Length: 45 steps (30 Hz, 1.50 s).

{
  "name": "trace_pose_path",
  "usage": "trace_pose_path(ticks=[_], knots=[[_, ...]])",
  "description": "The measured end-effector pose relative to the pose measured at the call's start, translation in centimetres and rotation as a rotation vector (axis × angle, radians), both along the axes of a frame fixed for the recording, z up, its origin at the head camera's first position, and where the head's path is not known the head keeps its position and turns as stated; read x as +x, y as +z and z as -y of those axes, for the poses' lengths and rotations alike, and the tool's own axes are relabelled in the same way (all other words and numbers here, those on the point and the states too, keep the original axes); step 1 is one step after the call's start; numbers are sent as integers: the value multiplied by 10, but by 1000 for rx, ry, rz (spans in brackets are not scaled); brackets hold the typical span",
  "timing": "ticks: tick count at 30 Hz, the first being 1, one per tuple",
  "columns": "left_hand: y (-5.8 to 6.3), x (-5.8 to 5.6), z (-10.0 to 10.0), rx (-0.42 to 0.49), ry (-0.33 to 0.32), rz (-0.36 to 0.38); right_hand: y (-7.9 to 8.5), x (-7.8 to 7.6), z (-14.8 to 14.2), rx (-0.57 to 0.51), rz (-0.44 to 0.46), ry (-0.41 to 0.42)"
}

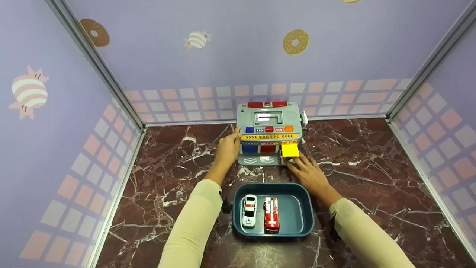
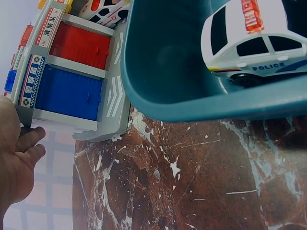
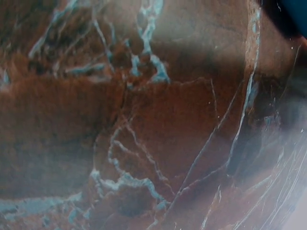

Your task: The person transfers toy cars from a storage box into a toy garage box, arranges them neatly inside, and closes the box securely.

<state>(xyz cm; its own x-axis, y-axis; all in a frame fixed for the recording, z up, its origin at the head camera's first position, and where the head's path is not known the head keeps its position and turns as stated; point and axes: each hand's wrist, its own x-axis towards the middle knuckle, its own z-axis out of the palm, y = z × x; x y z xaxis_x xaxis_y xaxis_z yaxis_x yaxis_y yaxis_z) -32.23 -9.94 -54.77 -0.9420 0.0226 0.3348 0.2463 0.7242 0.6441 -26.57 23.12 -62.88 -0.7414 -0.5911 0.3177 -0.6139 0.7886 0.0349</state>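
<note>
A grey toy rescue station (image 1: 273, 118) with blue, red and yellow doors stands near the back wall. My left hand (image 1: 227, 149) grips its left roof edge; in the left wrist view, two bent fingers show beside the roof corner. My right hand (image 1: 308, 173) is at the right bay, under the raised yellow door (image 1: 290, 150), with fingers extended. A white and red toy vehicle (image 2: 106, 10) shows at that bay in the left wrist view; in the head view my hand and the door mostly cover it. The right wrist view shows no hand.
In front of the station sits a dark teal tray (image 1: 237, 223), holding a white toy police car (image 1: 249, 211) and a red toy fire truck (image 1: 272, 214). The marbled tabletop (image 1: 167, 223) is enclosed by lilac walls at the back and both sides.
</note>
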Motion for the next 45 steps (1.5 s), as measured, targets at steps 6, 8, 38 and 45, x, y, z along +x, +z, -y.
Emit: trace_pose_path(ticks=[6, 8, 38, 45], knots=[[0, -1, -1, 1, 1, -1, 5, 0, 6, 17, 114, -85], [-1, -1, -1, 5, 6, 1, 7, -1, 8, 15, 141, -102], [-2, 0, 1, 32, -7, -17, 37, -27, 26, 25, 326, -234], [-2, -1, 1, 21, -7, -18, 38, -31, 29, 19, 378, -256]])
